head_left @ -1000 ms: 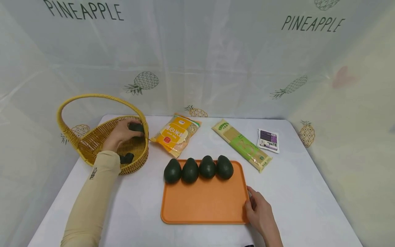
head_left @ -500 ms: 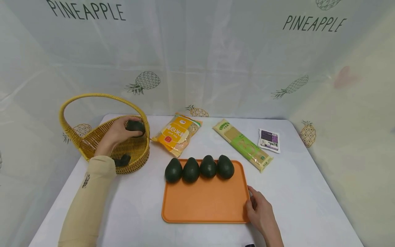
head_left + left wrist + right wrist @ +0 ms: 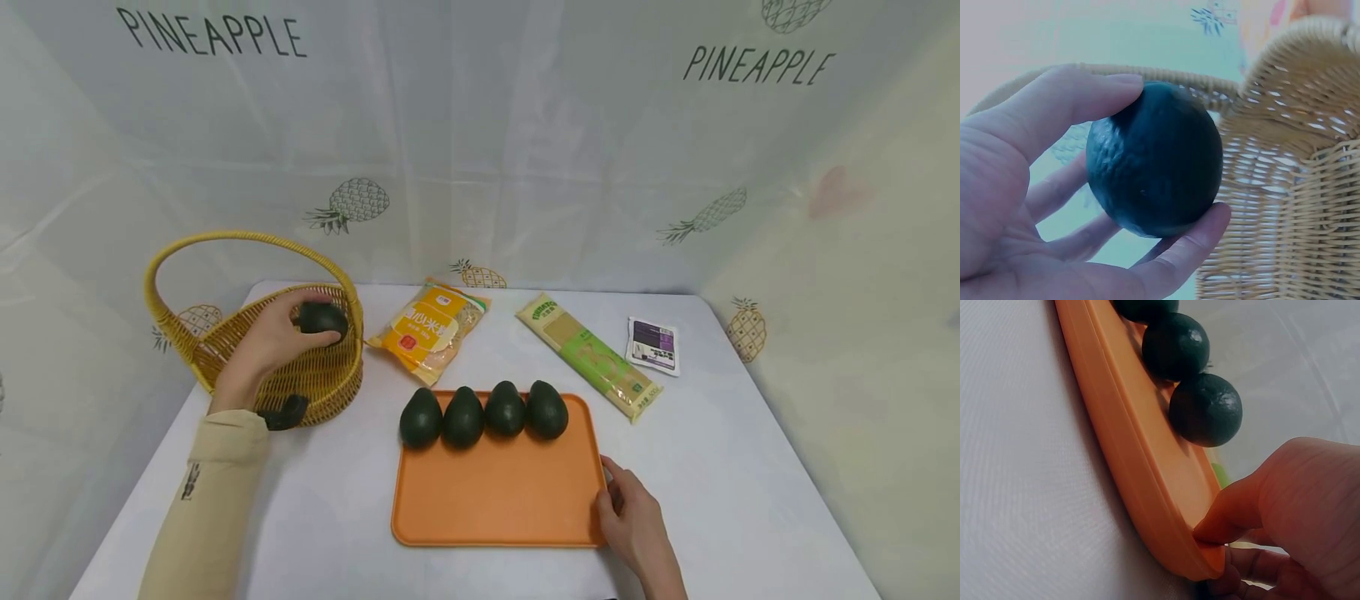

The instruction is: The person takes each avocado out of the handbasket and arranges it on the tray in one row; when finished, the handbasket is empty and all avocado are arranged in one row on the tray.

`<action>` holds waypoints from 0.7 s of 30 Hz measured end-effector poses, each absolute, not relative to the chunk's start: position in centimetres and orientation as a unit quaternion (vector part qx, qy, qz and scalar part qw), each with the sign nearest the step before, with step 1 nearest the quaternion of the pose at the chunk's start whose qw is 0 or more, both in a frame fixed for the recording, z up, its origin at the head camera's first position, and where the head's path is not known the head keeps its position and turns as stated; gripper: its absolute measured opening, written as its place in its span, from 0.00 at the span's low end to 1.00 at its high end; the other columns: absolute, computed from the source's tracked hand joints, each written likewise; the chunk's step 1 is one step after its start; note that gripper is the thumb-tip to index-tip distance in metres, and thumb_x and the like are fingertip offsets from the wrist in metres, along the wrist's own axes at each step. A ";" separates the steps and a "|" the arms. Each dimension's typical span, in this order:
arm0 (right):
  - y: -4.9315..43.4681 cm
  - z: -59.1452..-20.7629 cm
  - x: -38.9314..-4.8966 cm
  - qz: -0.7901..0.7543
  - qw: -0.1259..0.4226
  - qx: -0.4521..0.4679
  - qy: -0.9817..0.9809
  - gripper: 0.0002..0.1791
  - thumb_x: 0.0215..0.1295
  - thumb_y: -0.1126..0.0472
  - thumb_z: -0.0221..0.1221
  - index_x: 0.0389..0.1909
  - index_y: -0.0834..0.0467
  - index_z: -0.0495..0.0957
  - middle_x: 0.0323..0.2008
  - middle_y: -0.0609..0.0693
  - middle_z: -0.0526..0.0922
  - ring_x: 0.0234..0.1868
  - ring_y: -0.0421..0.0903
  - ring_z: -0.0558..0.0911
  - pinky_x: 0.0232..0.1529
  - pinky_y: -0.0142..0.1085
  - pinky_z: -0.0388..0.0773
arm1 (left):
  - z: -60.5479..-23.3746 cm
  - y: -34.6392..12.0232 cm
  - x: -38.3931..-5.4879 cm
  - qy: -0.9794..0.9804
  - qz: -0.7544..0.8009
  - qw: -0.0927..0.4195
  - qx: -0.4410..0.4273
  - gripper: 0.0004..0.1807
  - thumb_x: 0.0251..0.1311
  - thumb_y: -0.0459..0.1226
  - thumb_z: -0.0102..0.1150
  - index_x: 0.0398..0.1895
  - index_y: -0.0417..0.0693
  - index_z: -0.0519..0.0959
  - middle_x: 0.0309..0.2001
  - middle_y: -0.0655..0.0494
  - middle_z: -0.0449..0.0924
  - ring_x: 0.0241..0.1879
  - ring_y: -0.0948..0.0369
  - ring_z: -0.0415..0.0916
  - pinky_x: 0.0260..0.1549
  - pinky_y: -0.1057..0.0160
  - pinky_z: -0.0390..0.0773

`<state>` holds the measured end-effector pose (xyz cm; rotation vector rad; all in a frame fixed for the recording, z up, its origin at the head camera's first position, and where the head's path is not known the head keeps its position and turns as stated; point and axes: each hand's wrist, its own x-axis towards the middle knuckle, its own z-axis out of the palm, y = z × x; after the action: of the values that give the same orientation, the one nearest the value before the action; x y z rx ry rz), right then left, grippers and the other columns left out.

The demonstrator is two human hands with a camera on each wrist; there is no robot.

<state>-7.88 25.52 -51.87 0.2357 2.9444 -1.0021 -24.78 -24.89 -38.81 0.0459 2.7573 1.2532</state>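
A dark green avocado (image 3: 321,321) is gripped between the thumb and fingers of my left hand (image 3: 273,333), over the yellow wicker basket (image 3: 339,379). The left wrist view shows the avocado (image 3: 1157,159) close up, with the basket's woven wall (image 3: 1310,219) beside it. My right hand (image 3: 637,525) pinches the right rim of the orange tray (image 3: 495,504), thumb on the inside of the rim in the right wrist view. Several avocados stand in a row along the tray's far edge, the rightmost avocado (image 3: 547,410) among them.
Behind the tray lie a yellow bag of grain (image 3: 431,329) and a long green-and-tan noodle packet (image 3: 590,356). A small white and purple sachet (image 3: 653,345) is at the back right. The basket's tall handle (image 3: 247,237) arches over its opening.
My left hand has drawn back slightly toward the left with the avocado, which was lower against the basket's right side. The right hand has stayed on the tray's rim.
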 end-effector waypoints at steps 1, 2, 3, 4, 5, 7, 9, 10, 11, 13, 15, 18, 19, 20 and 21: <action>25.5 -51.9 -7.9 -0.322 0.013 0.077 0.944 0.28 0.71 0.69 0.58 0.72 0.65 0.75 0.32 0.48 0.76 0.29 0.39 0.69 0.30 0.31 0.65 | -38.7 -24.8 -24.5 0.909 0.413 0.052 0.021 0.39 0.67 0.40 0.74 0.78 0.42 0.68 0.85 0.34 0.52 0.81 0.30 0.52 0.73 0.26 0.63; 25.5 -51.9 -7.8 -0.322 0.012 0.078 0.943 0.28 0.71 0.69 0.58 0.72 0.65 0.76 0.32 0.48 0.76 0.29 0.39 0.69 0.30 0.31 0.66 | -38.6 -24.8 -24.2 0.909 0.413 0.050 0.025 0.38 0.66 0.39 0.74 0.77 0.42 0.69 0.85 0.34 0.52 0.81 0.30 0.52 0.73 0.25 0.63; 25.5 -51.9 -7.8 -0.322 0.012 0.078 0.943 0.28 0.71 0.69 0.58 0.72 0.65 0.76 0.32 0.48 0.76 0.29 0.39 0.69 0.30 0.31 0.65 | -38.4 -24.7 -23.9 0.910 0.410 0.046 0.030 0.38 0.66 0.39 0.74 0.76 0.42 0.70 0.84 0.34 0.54 0.80 0.29 0.53 0.73 0.25 0.63; 25.5 -51.9 -7.8 -0.323 0.011 0.078 0.943 0.28 0.71 0.69 0.58 0.72 0.65 0.76 0.32 0.48 0.76 0.29 0.39 0.69 0.30 0.31 0.65 | -38.3 -24.6 -23.6 0.910 0.411 0.042 0.033 0.37 0.66 0.39 0.75 0.75 0.42 0.71 0.84 0.34 0.55 0.80 0.30 0.53 0.73 0.25 0.62; 25.5 -51.9 -7.8 -0.323 0.009 0.077 0.943 0.28 0.71 0.69 0.58 0.72 0.65 0.76 0.32 0.48 0.76 0.29 0.39 0.69 0.30 0.31 0.66 | -38.2 -24.5 -23.3 0.910 0.411 0.040 0.036 0.36 0.66 0.39 0.75 0.75 0.42 0.71 0.83 0.34 0.56 0.79 0.29 0.54 0.73 0.25 0.63; 25.5 -51.9 -7.8 -0.323 0.007 0.076 0.943 0.28 0.71 0.70 0.58 0.72 0.65 0.76 0.32 0.48 0.76 0.29 0.39 0.69 0.30 0.31 0.66 | -38.0 -24.3 -22.7 0.912 0.408 0.035 0.039 0.36 0.65 0.39 0.75 0.74 0.43 0.72 0.83 0.35 0.57 0.77 0.28 0.56 0.71 0.25 0.65; 25.5 -51.9 -7.8 -0.322 0.007 0.075 0.944 0.28 0.71 0.70 0.58 0.72 0.66 0.76 0.32 0.48 0.76 0.29 0.39 0.69 0.29 0.31 0.65 | -37.8 -24.1 -22.0 0.913 0.405 0.032 0.040 0.36 0.65 0.40 0.76 0.74 0.43 0.73 0.82 0.35 0.58 0.75 0.28 0.58 0.69 0.25 0.67; 25.5 -51.9 -7.8 -0.322 0.008 0.077 0.944 0.28 0.71 0.70 0.58 0.72 0.65 0.76 0.32 0.48 0.76 0.29 0.38 0.69 0.29 0.31 0.66 | -37.7 -24.0 -21.7 0.913 0.405 0.031 0.040 0.36 0.65 0.40 0.76 0.74 0.44 0.73 0.82 0.36 0.58 0.75 0.28 0.59 0.68 0.26 0.68; 25.5 -51.9 -7.8 -0.322 0.008 0.077 0.944 0.28 0.71 0.70 0.58 0.72 0.65 0.76 0.32 0.48 0.76 0.29 0.38 0.69 0.29 0.31 0.66 | -37.6 -23.9 -21.4 0.912 0.406 0.030 0.041 0.36 0.65 0.40 0.76 0.74 0.45 0.73 0.82 0.36 0.58 0.74 0.27 0.60 0.66 0.26 0.70; 25.5 -51.9 -7.8 -0.322 0.010 0.078 0.944 0.28 0.71 0.70 0.58 0.72 0.65 0.76 0.32 0.48 0.76 0.29 0.39 0.69 0.29 0.31 0.66 | -37.5 -23.6 -20.8 0.910 0.411 0.029 0.043 0.35 0.64 0.41 0.76 0.73 0.46 0.74 0.82 0.37 0.59 0.73 0.28 0.61 0.64 0.27 0.72; 25.5 -51.8 -7.8 -0.322 0.010 0.079 0.943 0.28 0.71 0.70 0.58 0.72 0.65 0.76 0.32 0.48 0.76 0.29 0.39 0.69 0.29 0.31 0.66 | -37.3 -23.3 -20.2 0.911 0.408 0.026 0.049 0.34 0.64 0.41 0.76 0.72 0.47 0.75 0.81 0.38 0.59 0.72 0.29 0.63 0.63 0.29 0.75; 25.5 -51.9 -7.9 -0.321 0.010 0.079 0.944 0.28 0.70 0.70 0.58 0.71 0.65 0.76 0.32 0.48 0.76 0.29 0.39 0.69 0.29 0.31 0.65 | -37.0 -22.8 -19.4 0.914 0.402 0.019 0.056 0.33 0.64 0.42 0.77 0.71 0.49 0.76 0.79 0.39 0.61 0.70 0.32 0.67 0.59 0.32 0.79; 25.5 -51.9 -7.9 -0.321 0.009 0.078 0.944 0.28 0.70 0.70 0.58 0.71 0.66 0.76 0.32 0.48 0.76 0.29 0.40 0.69 0.29 0.31 0.65 | -36.9 -22.6 -19.2 0.916 0.397 0.014 0.061 0.33 0.64 0.42 0.77 0.71 0.49 0.76 0.78 0.39 0.62 0.69 0.32 0.68 0.59 0.32 0.79; 25.4 -51.9 -7.9 -0.321 0.009 0.079 0.944 0.28 0.70 0.70 0.58 0.71 0.65 0.76 0.32 0.48 0.76 0.29 0.40 0.69 0.29 0.31 0.65 | -36.8 -22.4 -18.9 0.916 0.395 0.009 0.065 0.32 0.64 0.42 0.77 0.70 0.49 0.76 0.78 0.39 0.63 0.68 0.33 0.69 0.59 0.33 0.79; 25.4 -51.9 -7.9 -0.320 0.009 0.080 0.944 0.28 0.70 0.70 0.58 0.71 0.65 0.76 0.32 0.48 0.76 0.29 0.40 0.69 0.29 0.31 0.65 | -36.7 -22.2 -18.7 0.916 0.394 0.005 0.068 0.32 0.63 0.42 0.77 0.70 0.49 0.77 0.78 0.40 0.63 0.68 0.34 0.69 0.59 0.33 0.79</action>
<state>-7.90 25.43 -51.92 0.2495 2.9486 -1.0000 -18.75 -22.22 -36.69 0.2129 2.8695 1.2344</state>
